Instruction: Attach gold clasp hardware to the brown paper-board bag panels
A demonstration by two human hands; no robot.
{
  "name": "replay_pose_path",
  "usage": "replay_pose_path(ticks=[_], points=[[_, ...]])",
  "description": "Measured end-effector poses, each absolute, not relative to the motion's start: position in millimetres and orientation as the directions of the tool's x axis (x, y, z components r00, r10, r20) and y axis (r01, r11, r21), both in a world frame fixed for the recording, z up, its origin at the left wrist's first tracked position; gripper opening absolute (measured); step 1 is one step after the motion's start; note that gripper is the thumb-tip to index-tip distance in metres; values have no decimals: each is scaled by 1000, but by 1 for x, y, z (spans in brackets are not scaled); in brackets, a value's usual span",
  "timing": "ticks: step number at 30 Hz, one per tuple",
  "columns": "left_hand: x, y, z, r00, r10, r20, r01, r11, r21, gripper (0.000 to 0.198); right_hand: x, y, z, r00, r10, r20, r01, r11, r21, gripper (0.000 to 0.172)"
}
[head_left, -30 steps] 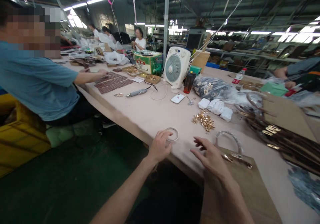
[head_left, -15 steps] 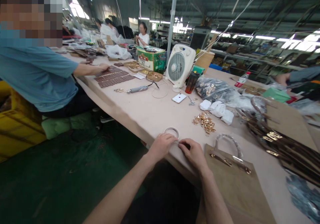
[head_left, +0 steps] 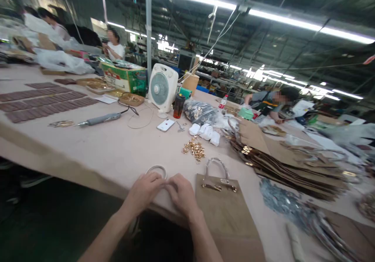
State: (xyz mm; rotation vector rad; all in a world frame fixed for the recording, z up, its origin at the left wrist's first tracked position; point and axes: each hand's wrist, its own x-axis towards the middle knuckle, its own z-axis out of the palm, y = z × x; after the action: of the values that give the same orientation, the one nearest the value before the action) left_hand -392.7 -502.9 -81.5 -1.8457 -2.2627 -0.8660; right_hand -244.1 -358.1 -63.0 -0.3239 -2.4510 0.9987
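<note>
A pale ring-shaped strip [head_left: 158, 167] curves up from between my hands at the table's front edge. My left hand [head_left: 146, 189] is closed, its fingers pinched near the strip's lower end. My right hand [head_left: 180, 191] meets it fingertip to fingertip, also pinching; what lies between the tips is too small to make out. To the right of my hands lies a flat olive-brown bag [head_left: 225, 211] with a wrapped handle [head_left: 216, 161] and gold clasps. Beyond my hands is a pile of small gold metal pieces [head_left: 194, 150].
A white fan [head_left: 163, 87], a dark tumbler [head_left: 178, 106] and a phone [head_left: 166, 125] stand or lie farther back. A grey handheld tool [head_left: 102, 119] and rows of brown strips [head_left: 43, 104] are left. Stacked brown bags [head_left: 287, 164] lie right. Other people sit beyond.
The view has swung to the right and the person in blue at the left is out of sight. More of the bag stack shows. My hands remain together at the strip.
</note>
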Motion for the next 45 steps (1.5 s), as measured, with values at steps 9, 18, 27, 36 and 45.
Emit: replay_pose_path(ticks=[9,18,27,36,45], points=[[-397,-499,-64,-281,897,341,881,100,463,24,-248,-359,-65,-857,308,412,37,835,-549,9],[-399,-491,-70,-412,816,405,850,184,493,26,-246,-370,-67,-833,-41,551,-296,876,-381,13],[-407,-461,-50,-444,762,471,843,178,507,58,-227,-320,-54,-377,889,259,-512,33,-858,12],[-358,-312,-35,-509,839,194,649,225,727,31,-219,-304,-50,-338,938,70,-780,-238,-579,19],[-339,-281,-50,-665,732,147,519,311,797,23,-217,-299,-50,-374,927,33,-790,-300,-535,21]])
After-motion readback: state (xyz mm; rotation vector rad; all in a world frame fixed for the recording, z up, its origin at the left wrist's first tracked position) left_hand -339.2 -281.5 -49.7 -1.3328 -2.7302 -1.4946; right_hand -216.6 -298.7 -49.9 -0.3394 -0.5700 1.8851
